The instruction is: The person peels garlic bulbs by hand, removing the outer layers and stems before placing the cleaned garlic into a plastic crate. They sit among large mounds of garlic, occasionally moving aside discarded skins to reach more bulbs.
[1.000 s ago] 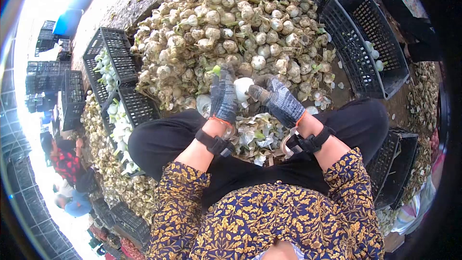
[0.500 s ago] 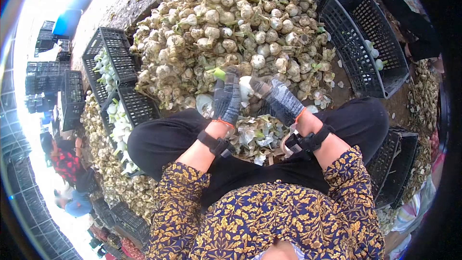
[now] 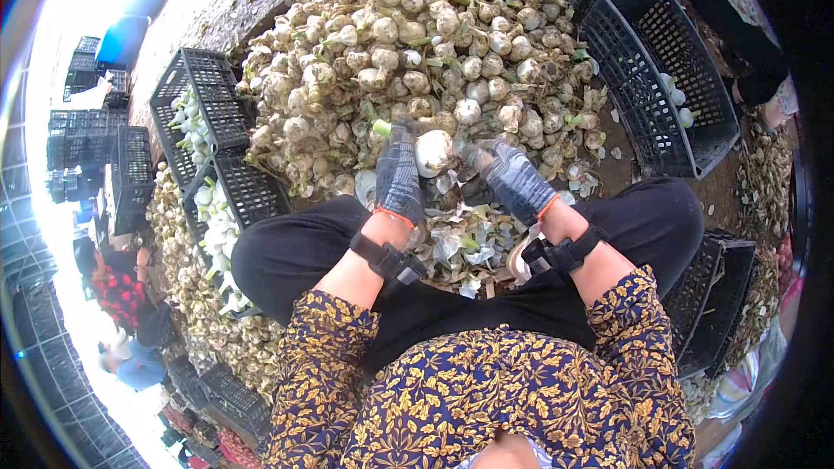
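In the head view, my left hand (image 3: pixel 400 169), in a grey glove, is closed on a garlic bulb (image 3: pixel 434 153). The bulb is mostly white with a brownish patch, and its green stem end sticks out past the fingers on the far left side. Just right of the bulb is my right hand (image 3: pixel 511 178), also gloved. Its fingertips are smeared by motion, so their grip and any contact with the bulb cannot be made out. Below both hands, peeled garlic skins (image 3: pixel 465 247) lie between my legs.
A large heap of unpeeled garlic (image 3: pixel 391 43) rises in front of me. Crates with whitish, green-stemmed bulbs stand at left (image 3: pixel 234 187), and a black crate (image 3: pixel 625 78) holding a few bulbs stands at right. Another person (image 3: pixel 122 287) is at far left; a dark sleeve (image 3: pixel 738 22) shows at upper right.
The garlic bulb has turned into fuller view and moved slightly left with my left hand. My right hand has shifted a little down and right, away from the left hand.
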### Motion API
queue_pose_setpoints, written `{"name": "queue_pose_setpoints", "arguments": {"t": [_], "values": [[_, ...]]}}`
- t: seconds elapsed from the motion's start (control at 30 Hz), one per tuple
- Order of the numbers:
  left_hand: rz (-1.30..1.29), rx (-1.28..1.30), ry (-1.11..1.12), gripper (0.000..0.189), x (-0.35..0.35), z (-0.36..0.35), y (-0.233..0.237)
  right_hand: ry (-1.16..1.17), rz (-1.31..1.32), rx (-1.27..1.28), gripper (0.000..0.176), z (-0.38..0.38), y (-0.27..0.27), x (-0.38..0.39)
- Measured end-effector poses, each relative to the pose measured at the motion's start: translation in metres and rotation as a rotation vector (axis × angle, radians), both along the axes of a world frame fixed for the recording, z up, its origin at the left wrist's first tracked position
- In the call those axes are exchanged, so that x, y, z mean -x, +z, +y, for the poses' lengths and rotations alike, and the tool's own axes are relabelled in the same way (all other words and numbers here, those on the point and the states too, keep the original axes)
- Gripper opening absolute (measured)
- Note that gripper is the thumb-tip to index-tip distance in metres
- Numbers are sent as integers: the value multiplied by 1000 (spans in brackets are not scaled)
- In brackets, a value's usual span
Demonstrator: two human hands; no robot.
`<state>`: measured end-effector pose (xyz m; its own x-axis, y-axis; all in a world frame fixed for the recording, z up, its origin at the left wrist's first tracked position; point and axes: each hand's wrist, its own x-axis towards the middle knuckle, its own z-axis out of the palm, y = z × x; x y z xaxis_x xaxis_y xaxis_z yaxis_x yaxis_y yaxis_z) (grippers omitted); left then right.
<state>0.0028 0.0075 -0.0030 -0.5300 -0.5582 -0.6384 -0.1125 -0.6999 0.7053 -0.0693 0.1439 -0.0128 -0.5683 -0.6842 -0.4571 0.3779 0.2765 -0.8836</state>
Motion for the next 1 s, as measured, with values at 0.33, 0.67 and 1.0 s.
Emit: {"name": "queue_pose_setpoints", "arguments": {"t": [0.33,0.67,1.0], "values": [[118,26,-173,36,-4,1,-8,-58,-212,173,39,-11,-2,-6],[-4,108,-41,39,0,2,-5,-127,293,101,29,-1,-4,-13],[-188,210,-195,40,-3,-7,-13,163,995,134,17,1,31,-9]]}}
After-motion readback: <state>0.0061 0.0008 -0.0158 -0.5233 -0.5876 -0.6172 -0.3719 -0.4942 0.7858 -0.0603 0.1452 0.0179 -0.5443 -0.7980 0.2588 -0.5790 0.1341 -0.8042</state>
